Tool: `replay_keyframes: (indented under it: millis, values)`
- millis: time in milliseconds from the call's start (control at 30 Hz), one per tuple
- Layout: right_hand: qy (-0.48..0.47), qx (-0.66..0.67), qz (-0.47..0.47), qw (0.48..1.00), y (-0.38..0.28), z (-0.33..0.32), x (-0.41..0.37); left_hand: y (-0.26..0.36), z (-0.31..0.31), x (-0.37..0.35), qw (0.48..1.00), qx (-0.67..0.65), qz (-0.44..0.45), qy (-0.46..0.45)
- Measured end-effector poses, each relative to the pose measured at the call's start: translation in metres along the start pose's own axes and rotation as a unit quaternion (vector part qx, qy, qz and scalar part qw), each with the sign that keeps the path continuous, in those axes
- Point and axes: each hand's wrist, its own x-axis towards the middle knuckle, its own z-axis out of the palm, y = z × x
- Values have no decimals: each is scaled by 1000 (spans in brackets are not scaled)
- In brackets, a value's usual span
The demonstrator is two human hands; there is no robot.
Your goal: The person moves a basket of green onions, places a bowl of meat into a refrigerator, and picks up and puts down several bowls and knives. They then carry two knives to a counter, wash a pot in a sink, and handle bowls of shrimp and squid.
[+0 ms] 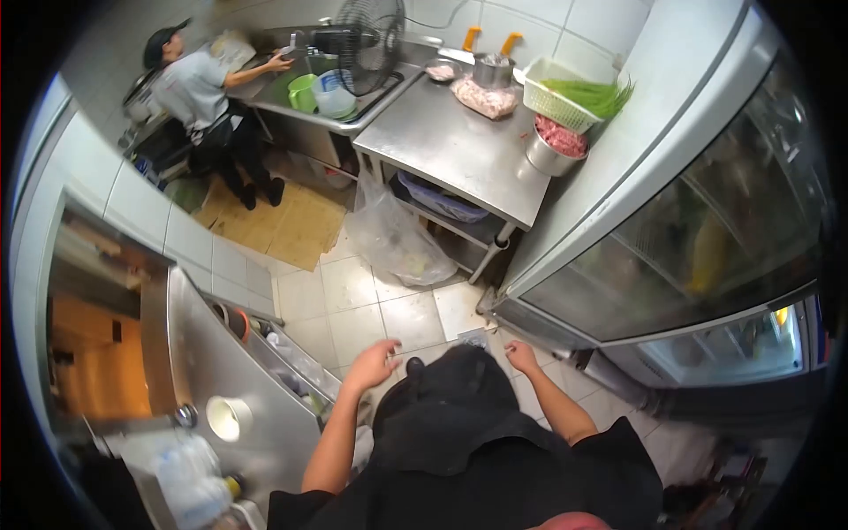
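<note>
Left hand (375, 360) and right hand (521, 356) apart, empty, fingers loose, over open tiled floor (353, 305), steel surface (450, 146) edge far, fridge (671, 221) right

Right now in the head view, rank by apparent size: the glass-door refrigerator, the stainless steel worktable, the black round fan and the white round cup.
1. glass-door refrigerator
2. stainless steel worktable
3. black round fan
4. white round cup, smallest though nearest the camera

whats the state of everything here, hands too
left hand: empty, fingers loose
right hand: empty
fridge door: shut
metal bowl: full of minced meat
white basket: holds green stalks
white cup: upright
plastic bag: slumped, crumpled
</note>
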Motion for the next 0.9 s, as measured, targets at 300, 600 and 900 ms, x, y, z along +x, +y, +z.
replay_keyframes:
  millis: [300, 600, 900]
  values:
    - [-325, -135, 138, 926, -20, 51, 51, -128, -85, 163, 952, -267, -102, 114]
    - [-348, -214, -28, 912, -257, -123, 290, -324, -36, 51, 882, -277, -380, 22]
    - [226, -179, -180, 940, -317, -259, 509, -196, -147, 282, 886, -334, -298, 122]
